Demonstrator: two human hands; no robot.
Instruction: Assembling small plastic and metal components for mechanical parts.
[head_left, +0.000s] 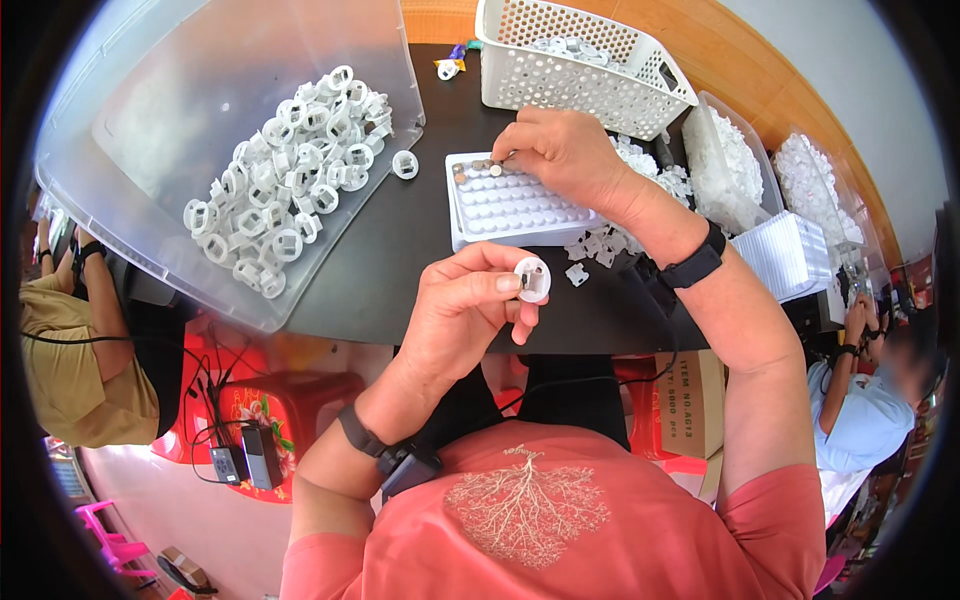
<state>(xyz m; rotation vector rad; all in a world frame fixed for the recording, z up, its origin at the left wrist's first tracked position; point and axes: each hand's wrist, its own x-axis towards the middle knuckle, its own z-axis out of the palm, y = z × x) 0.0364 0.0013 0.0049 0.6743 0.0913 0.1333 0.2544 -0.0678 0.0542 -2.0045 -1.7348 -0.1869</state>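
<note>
The small round discs are best lifted one at a time, by a light pinch on the rim and straight up, so that neighbours don't get knocked from their wells in the white tray. Meanwhile the white round piece wants a steady hold by its edge, its recess left clear of the thumb (a tight squeeze could tilt it).

The left hand grips that piece between thumb and fingertips, above the near edge of the dark counter, the recessed face turned up toward the head. Its forearm rises from below, the lower fingers loosely curled. The right forearm reaches in from the right, and the right hand bends over the tray's far edge, fingers bunched and pointing left; whether they pinch a disc, I cannot tell.
</note>
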